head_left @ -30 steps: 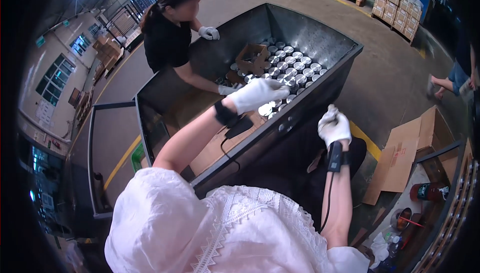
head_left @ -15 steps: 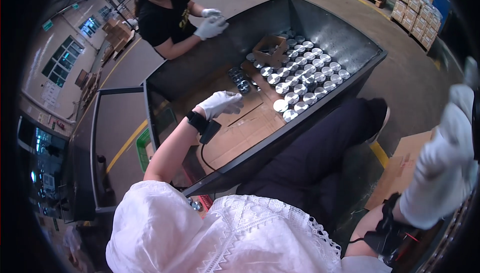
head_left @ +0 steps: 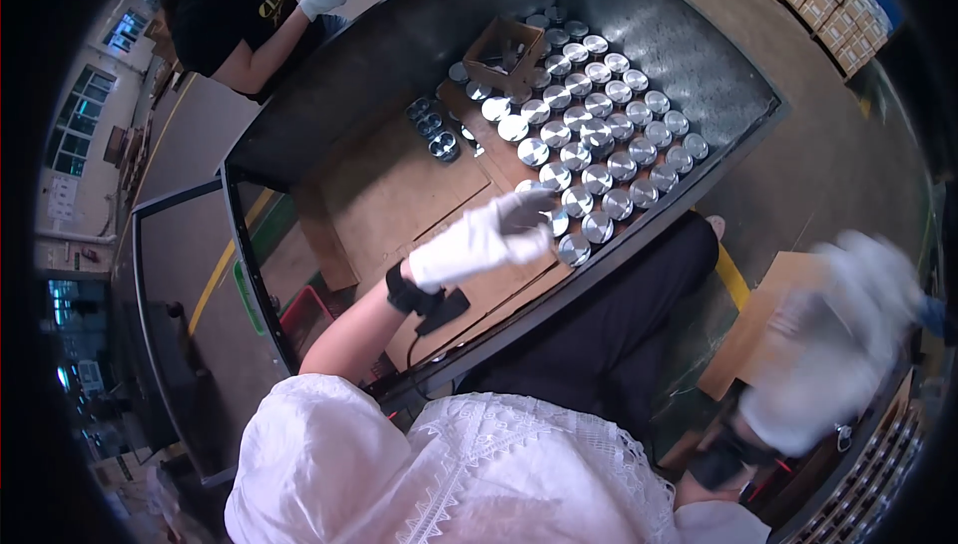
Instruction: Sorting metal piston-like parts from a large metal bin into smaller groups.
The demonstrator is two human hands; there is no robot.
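My left hand (head_left: 484,243), in a white glove, hovers over the cardboard-lined floor of a dark metal bin (head_left: 344,80). Its fingers and thumb are apart, and no object shows in it. Just beyond the fingertips stand rows of round, shiny silver pistons (head_left: 597,180), flat faces up; the hand covers part of the nearest ones. Several pistons (head_left: 442,147) lie apart from these rows, their hollow side showing. Off to the right, outside the bin, my right hand (head_left: 838,344) is also gloved. Motion smears its fingers, so whether it holds something is hidden.
Inside the bin sits a small open cardboard box (head_left: 504,53). Across the bin a co-worker in a black shirt (head_left: 239,20) holds white-gloved hands together. Stacked metal parts (head_left: 860,474) fill the lower right edge. A brown cardboard sheet (head_left: 753,329) stands beside my leg.
My left hand has moved right across the bin toward the pistons, and its fingers have spread. My right hand has swung down and inward. The whole view has shifted, bringing the bin closer.
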